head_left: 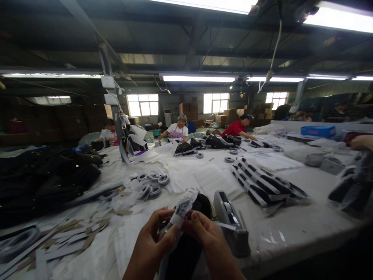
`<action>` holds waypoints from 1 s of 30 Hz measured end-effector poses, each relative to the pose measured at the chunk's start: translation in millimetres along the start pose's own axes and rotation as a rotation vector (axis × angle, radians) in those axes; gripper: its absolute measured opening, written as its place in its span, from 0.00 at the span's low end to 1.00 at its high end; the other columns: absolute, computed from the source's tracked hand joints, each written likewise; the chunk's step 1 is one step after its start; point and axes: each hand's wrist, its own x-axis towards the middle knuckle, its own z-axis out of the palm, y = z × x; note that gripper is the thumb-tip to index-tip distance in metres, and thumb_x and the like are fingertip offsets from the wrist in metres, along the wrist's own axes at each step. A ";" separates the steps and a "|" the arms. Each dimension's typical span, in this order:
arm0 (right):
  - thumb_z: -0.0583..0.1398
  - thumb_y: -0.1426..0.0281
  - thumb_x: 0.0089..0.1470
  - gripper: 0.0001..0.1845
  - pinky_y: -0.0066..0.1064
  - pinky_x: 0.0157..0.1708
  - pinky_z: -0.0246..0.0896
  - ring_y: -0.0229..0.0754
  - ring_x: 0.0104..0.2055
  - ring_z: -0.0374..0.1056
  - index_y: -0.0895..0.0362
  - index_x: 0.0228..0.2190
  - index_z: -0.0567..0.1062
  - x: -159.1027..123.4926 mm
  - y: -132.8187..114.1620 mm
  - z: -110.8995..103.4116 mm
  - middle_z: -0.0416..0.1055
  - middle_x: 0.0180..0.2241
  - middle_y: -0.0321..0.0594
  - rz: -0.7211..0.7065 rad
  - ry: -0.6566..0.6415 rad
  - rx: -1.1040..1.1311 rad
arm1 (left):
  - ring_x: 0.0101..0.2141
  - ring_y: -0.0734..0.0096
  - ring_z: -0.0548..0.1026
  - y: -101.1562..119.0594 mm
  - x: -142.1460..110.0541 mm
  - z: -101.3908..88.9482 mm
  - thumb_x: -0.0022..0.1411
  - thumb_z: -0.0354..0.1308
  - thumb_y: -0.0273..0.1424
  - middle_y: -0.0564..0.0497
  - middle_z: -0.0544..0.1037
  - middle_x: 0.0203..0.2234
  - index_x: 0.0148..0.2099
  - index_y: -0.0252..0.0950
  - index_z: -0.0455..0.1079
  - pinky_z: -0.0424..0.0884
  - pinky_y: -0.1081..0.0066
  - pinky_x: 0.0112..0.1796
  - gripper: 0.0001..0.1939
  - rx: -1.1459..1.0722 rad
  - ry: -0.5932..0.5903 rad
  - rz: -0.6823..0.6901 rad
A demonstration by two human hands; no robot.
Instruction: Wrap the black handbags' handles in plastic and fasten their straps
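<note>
Just in front of me, a narrow piece wrapped in clear film and white paper stands up over a black bag-like item. My left hand closes round the wrapped piece from the left, thumb and fingers on its lower part. From the right, my right hand pinches the same piece with thumb and fingertips. What lies inside the wrapping cannot be made out. A grey tape dispenser stands right beside my right hand.
Paper and card strips litter the left side below a pile of black bags. Wrapped rings lie mid-table. Wrapped black-and-white pieces lie to the right. A post rises left; co-workers sit opposite, and another person's hand is at right.
</note>
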 end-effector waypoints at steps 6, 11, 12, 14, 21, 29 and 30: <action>0.66 0.54 0.51 0.24 0.38 0.45 0.66 0.49 0.42 0.74 0.58 0.42 0.73 0.6 -11.5 13.4 0.78 0.36 0.43 0.031 0.069 0.069 | 0.50 0.53 0.76 7.5 -9.3 6.1 0.50 0.67 0.43 0.45 0.74 0.52 0.41 0.37 0.77 0.74 0.68 0.48 0.19 -0.086 -0.052 0.035; 0.66 0.55 0.51 0.24 0.35 0.39 0.69 0.47 0.36 0.75 0.57 0.44 0.72 28.2 -26.1 2.0 0.79 0.34 0.40 0.033 0.111 0.088 | 0.53 0.52 0.73 2.7 -6.0 -19.7 0.59 0.59 0.47 0.44 0.77 0.52 0.53 0.39 0.73 0.67 0.58 0.56 0.24 -0.089 0.029 -0.033; 0.66 0.56 0.51 0.24 0.35 0.38 0.69 0.46 0.35 0.75 0.55 0.46 0.72 36.6 -28.5 0.5 0.79 0.34 0.39 0.032 0.114 0.079 | 0.54 0.52 0.73 -3.7 -4.6 -25.8 0.60 0.58 0.47 0.44 0.78 0.51 0.53 0.38 0.72 0.65 0.56 0.57 0.24 -0.064 0.053 -0.044; 0.67 0.58 0.50 0.25 0.34 0.39 0.69 0.44 0.34 0.75 0.54 0.47 0.72 53.8 -34.2 0.8 0.79 0.34 0.36 0.015 0.093 0.055 | 0.54 0.52 0.73 -21.4 -2.4 -35.5 0.61 0.57 0.47 0.44 0.79 0.50 0.51 0.38 0.74 0.64 0.55 0.58 0.23 -0.015 0.057 -0.058; 0.60 0.62 0.51 0.14 0.26 0.19 0.61 0.36 0.18 0.63 0.60 0.25 0.76 116.1 -64.8 7.2 0.73 0.19 0.37 0.133 0.008 0.078 | 0.54 0.52 0.73 -79.5 -1.4 -40.8 0.61 0.57 0.47 0.43 0.78 0.52 0.52 0.39 0.75 0.67 0.53 0.56 0.23 0.064 -0.027 -0.049; 0.58 0.61 0.53 0.14 0.28 0.23 0.62 0.40 0.22 0.66 0.57 0.22 0.73 153.7 -86.2 -1.6 0.72 0.20 0.39 0.099 -0.024 0.048 | 0.53 0.53 0.74 -96.8 2.7 -24.9 0.61 0.59 0.43 0.44 0.77 0.53 0.56 0.44 0.73 0.73 0.59 0.51 0.22 0.032 -0.097 -0.005; 0.58 0.58 0.54 0.17 0.28 0.22 0.61 0.40 0.22 0.65 0.57 0.22 0.72 153.4 -88.3 -2.0 0.71 0.20 0.39 0.107 -0.043 0.026 | 0.52 0.53 0.75 -98.0 3.7 -23.8 0.61 0.59 0.43 0.44 0.78 0.52 0.55 0.44 0.74 0.74 0.59 0.50 0.21 0.024 -0.090 -0.005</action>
